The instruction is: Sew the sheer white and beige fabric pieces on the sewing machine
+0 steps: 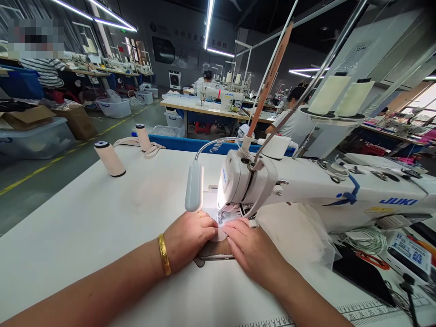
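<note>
A small pale piece of fabric (220,235) lies under the needle and presser foot of a white sewing machine (238,181). My left hand (190,234), with a gold bangle at the wrist, presses on the fabric's left side, fingers drawn together near the foot. From the right, my right hand (250,245) lies over the fabric with its fingers stretched out and fingertips close to the foot. A lit lamp (194,186) on a bent neck hangs just above my left hand. Sheer pale cloth (299,236) spreads under the machine arm. The fingers partly cover the fabric.
Two thread cones, one near (111,159) and one farther back (143,137), stand at the table's back left. Right of the machine lie a dark flat object (366,272), scissors and a coiled cable (369,238). Measuring scales (371,311) run along the front edge. Co-workers sit beyond.
</note>
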A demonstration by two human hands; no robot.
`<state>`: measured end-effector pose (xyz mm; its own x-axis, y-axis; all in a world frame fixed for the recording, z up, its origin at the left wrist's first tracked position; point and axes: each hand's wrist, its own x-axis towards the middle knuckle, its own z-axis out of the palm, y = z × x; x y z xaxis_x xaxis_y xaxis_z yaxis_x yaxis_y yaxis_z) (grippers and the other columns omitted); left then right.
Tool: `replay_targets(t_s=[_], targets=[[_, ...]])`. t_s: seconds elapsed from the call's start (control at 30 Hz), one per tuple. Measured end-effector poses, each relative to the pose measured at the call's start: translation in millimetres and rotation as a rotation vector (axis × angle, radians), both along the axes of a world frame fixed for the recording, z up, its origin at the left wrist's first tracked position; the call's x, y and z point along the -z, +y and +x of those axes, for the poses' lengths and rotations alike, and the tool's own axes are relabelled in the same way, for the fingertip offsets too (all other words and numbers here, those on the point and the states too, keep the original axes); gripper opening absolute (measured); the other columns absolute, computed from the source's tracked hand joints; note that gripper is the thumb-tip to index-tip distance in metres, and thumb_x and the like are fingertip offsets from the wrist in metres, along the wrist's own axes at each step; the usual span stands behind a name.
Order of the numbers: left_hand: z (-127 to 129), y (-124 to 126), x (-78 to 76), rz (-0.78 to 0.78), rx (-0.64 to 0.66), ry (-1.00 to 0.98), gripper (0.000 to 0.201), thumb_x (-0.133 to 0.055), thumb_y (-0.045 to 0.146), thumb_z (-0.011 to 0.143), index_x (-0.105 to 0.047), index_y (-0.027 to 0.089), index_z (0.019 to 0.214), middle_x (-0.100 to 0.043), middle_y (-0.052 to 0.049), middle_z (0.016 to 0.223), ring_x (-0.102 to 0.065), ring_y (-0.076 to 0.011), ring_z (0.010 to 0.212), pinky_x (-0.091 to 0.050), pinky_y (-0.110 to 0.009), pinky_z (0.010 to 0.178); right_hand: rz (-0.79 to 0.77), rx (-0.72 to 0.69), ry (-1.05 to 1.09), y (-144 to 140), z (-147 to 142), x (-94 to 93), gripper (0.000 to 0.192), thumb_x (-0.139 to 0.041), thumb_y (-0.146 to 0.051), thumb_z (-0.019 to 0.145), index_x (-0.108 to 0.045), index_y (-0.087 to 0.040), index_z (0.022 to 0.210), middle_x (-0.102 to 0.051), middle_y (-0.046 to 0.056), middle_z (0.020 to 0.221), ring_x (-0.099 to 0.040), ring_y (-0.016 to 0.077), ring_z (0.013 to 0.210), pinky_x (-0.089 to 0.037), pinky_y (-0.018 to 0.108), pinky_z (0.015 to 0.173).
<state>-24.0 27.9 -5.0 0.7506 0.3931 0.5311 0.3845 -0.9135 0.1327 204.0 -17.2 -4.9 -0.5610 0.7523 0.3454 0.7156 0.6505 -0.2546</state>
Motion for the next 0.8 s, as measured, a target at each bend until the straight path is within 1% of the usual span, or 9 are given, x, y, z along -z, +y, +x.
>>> replay_targets(t_s=[0.23,0.4,0.47,0.53,0.63,0.73,0.8], targets=[[0.2,8.2,3.5,0.029,-0.042,0.020,0.022,-0.053,0.004,0.094,-0.069,0.017,0.090,-0.077,-0.005,0.095,-0.067,-0.0195,0.081,-0.052,-0.033,0.077,-0.023,0.054,0.004,3.8,0.3,4.1,0.024,-0.044,-0.007,0.096,-0.062,-0.021,0.103,-0.069,0.008,0.103,-0.060,0.0247,0.087,-0.045,0.036,0.065],[-0.1,10.2,5.9,0.066,-0.072,0.023,0.022,-0.053,0.005,0.095,-0.071,0.017,0.091,-0.078,-0.005,0.097,-0.068,-0.0202,0.082,-0.051,-0.035,0.081,-0.040,0.070,0.013,3.6,0.6,7.5,0.028,-0.045,-0.010,0.099,-0.062,-0.022,0.118,-0.070,0.010,0.114,-0.063,0.0278,0.098,-0.049,0.038,0.069],[-0.1,10.2,6.6,0.066,-0.087,0.026,0.024,-0.052,0.005,0.096,-0.071,0.018,0.091,-0.078,-0.004,0.098,-0.068,-0.0207,0.085,-0.050,-0.037,0.083,-0.041,0.069,0.018,3.5,0.6,8.2,0.029,-0.044,-0.011,0.100,-0.062,-0.022,0.120,-0.070,0.011,0.118,-0.063,0.0288,0.101,-0.051,0.039,0.071],[0.0,10.0,6.4,0.046,-0.098,0.032,0.025,-0.051,0.005,0.096,-0.071,0.019,0.089,-0.077,-0.004,0.099,-0.069,-0.0209,0.090,-0.049,-0.037,0.086,-0.043,0.067,0.015,3.6,0.5,8.7,0.029,-0.044,-0.012,0.100,-0.062,-0.021,0.121,-0.070,0.012,0.120,-0.064,0.0295,0.103,-0.053,0.041,0.074],[0.5,9.1,2.9,-0.029,-0.131,0.066,0.023,-0.050,0.009,0.098,-0.067,0.018,0.086,-0.074,-0.005,0.100,-0.068,-0.0211,0.093,-0.048,-0.038,0.088,-0.040,0.074,0.003,4.3,1.2,9.6,0.030,-0.045,-0.012,0.100,-0.062,-0.021,0.123,-0.070,0.011,0.124,-0.065,0.0300,0.106,-0.056,0.043,0.077],[1.9,5.5,-4.9,-0.125,-0.234,0.156,0.008,-0.059,0.022,0.095,-0.065,0.018,0.097,-0.070,-0.007,0.100,-0.064,-0.0244,0.092,-0.049,-0.040,0.086,0.002,0.076,0.005,4.8,3.5,9.2,0.029,-0.046,-0.013,0.101,-0.062,-0.022,0.123,-0.071,0.011,0.125,-0.065,0.0313,0.111,-0.057,0.046,0.084],[3.4,0.5,-11.2,-0.161,-0.317,0.210,0.020,-0.066,0.033,0.091,-0.065,0.017,0.101,-0.067,-0.009,0.100,-0.061,-0.0274,0.091,-0.049,-0.041,0.081,0.041,0.056,0.029,3.8,5.2,6.8,0.029,-0.045,-0.012,0.101,-0.061,-0.023,0.123,-0.071,0.011,0.124,-0.065,0.0316,0.115,-0.057,0.046,0.085]])
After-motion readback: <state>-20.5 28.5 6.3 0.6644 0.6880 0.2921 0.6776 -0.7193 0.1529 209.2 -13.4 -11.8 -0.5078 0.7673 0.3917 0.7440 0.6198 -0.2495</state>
